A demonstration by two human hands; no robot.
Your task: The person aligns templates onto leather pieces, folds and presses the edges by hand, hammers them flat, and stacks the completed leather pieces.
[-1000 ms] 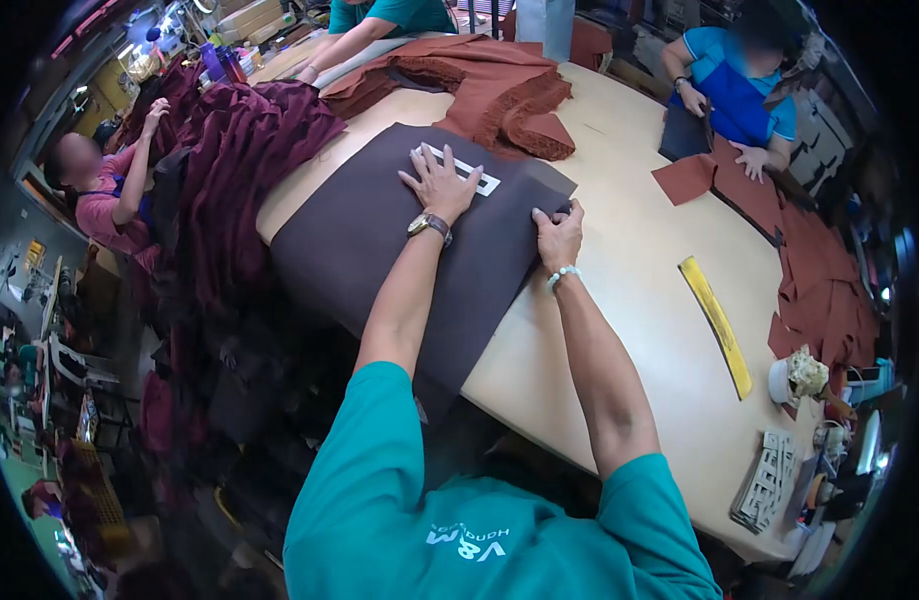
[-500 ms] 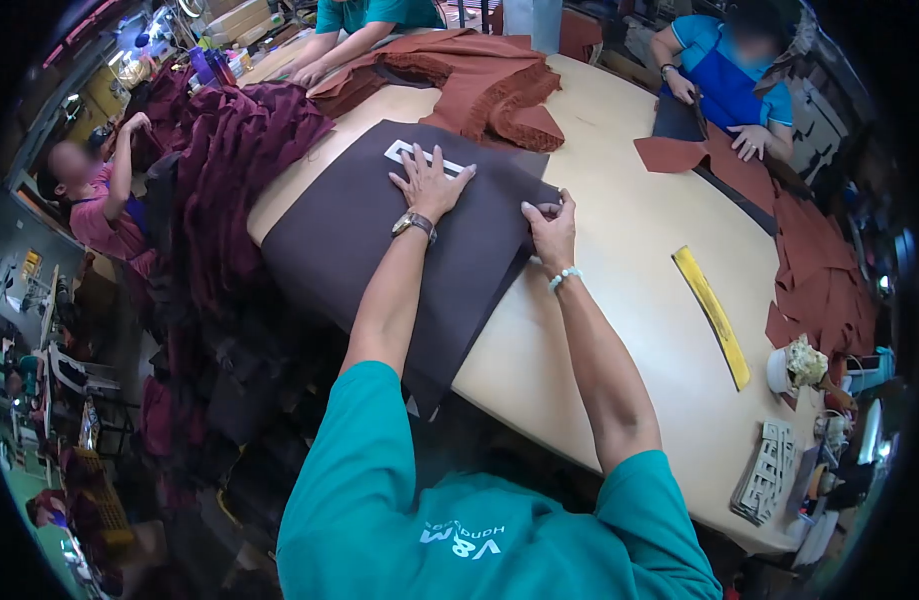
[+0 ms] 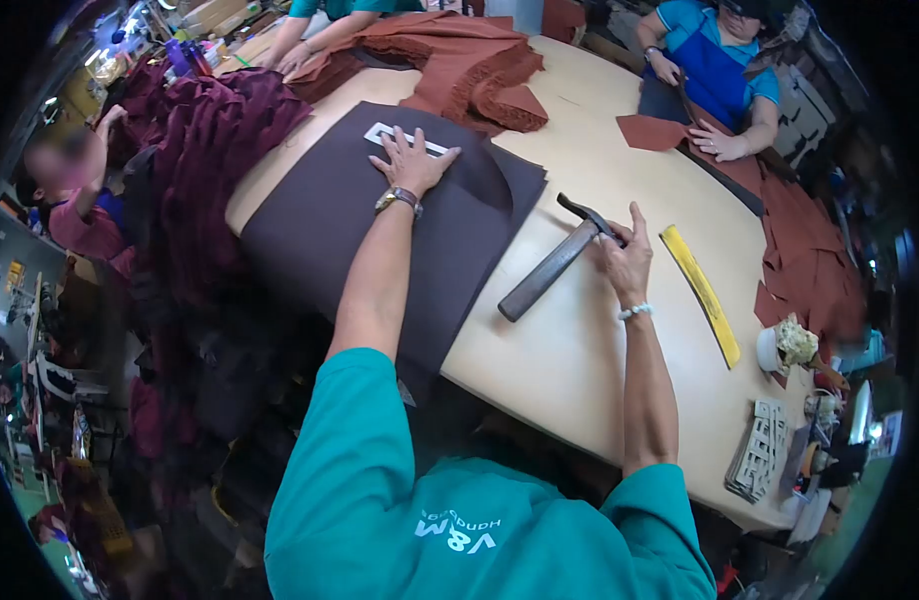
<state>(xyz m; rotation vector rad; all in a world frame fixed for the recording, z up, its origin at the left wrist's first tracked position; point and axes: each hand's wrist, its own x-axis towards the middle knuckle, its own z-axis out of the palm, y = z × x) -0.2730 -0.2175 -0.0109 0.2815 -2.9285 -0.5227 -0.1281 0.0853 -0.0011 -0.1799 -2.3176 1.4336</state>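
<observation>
Dark brown sheets (image 3: 360, 220) lie stacked over the table's near-left part. My left hand (image 3: 415, 163) is spread flat on them, its fingertips over a white rectangular frame (image 3: 384, 134). To the right of the sheets, my right hand (image 3: 629, 255) has its fingers at the head of a hammer (image 3: 555, 268) with a dark handle. Thumb and some fingers close on the head while the index finger points up. The handle slants down and left over the bare table. The top sheet's right edge curls up a little.
A yellow curved strip (image 3: 702, 295) lies right of my right hand. Rust-red pieces (image 3: 475, 75) are piled at the back, more (image 3: 810, 240) at the right. Maroon fabric (image 3: 215, 170) hangs at the left. Metal templates (image 3: 759, 450) lie near right. Three co-workers stand around the table (image 3: 580, 120).
My right hand has let go of the sheets' right edge and moved right, and the hammer is now at its fingers. My left hand stays on the white frame. The view has shifted slightly.
</observation>
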